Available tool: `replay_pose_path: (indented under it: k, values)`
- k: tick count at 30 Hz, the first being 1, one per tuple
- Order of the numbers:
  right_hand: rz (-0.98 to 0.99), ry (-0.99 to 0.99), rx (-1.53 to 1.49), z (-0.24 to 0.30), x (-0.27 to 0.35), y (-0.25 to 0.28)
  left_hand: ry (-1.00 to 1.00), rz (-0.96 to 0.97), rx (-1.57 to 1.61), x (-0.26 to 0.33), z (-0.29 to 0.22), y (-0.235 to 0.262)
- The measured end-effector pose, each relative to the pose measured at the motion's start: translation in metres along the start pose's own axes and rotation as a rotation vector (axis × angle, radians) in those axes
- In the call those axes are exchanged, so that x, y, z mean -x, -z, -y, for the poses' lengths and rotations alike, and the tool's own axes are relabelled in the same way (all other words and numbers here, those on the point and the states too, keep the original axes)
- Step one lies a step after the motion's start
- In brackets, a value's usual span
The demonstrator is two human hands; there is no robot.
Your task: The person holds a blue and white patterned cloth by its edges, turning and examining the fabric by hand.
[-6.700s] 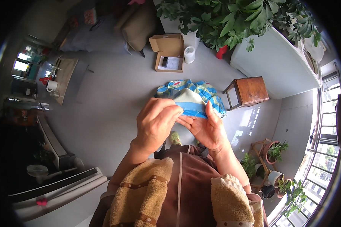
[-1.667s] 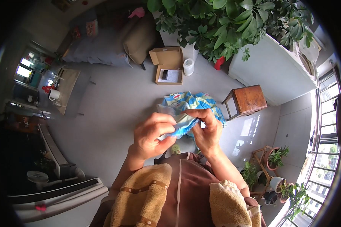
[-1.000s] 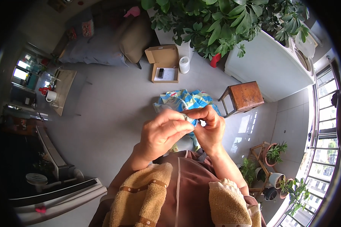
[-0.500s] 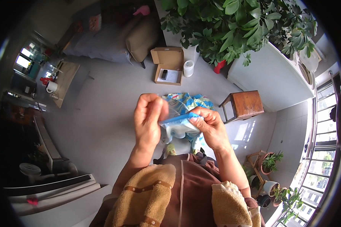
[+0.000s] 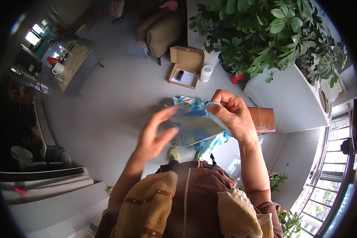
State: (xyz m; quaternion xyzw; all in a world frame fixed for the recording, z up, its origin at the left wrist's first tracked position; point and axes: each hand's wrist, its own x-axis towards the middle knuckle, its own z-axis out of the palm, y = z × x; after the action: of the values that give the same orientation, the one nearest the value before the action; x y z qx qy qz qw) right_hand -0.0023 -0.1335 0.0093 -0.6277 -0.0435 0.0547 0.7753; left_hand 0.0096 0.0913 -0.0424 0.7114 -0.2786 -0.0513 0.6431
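My right hand (image 5: 235, 115) pinches the blue-edged top of a clear plastic zip bag (image 5: 200, 129) between thumb and fingers. The bag hangs tilted and blurred toward my left. My left hand (image 5: 156, 129) is beside the bag's left side, fingers and thumb apart and smeared a little; whether a fingertip touches the plastic I cannot tell. Under the bag lies a blue, green and white patterned piece of cloth or sheeting (image 5: 185, 101), partly hidden by the bag and my right hand.
Ahead are an open cardboard box (image 5: 186, 65) with a dark small device inside and a white canister (image 5: 206, 73). A wooden stool (image 5: 263, 120) stands right, partly behind my hand. Beyond are a large leafy plant (image 5: 273, 35), a white cabinet (image 5: 285, 95) and an armchair (image 5: 164, 37).
My left hand has let go of the bag's edge and opened. My right hand has moved right and up with the bag, which now hangs tilted. The head view has shifted slightly.
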Motion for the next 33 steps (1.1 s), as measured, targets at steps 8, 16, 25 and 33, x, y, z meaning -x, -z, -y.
replay_pose_path:
  k: [8,16,25,33]
  values:
    - [-0.225,0.04,-0.363,0.013,0.0,0.031,0.231,0.382,0.565,-0.062,-0.019,-0.036]
    - [-0.555,0.192,-0.7,-0.02,0.034,0.095,0.375,0.584,0.457,-0.063,0.013,-0.025]
    - [-0.702,0.27,-0.799,-0.039,0.05,0.135,0.45,0.617,0.33,-0.072,0.01,0.005]
    - [-0.648,0.137,-0.504,-0.048,0.045,0.124,0.426,0.454,0.232,-0.068,0.009,0.001]
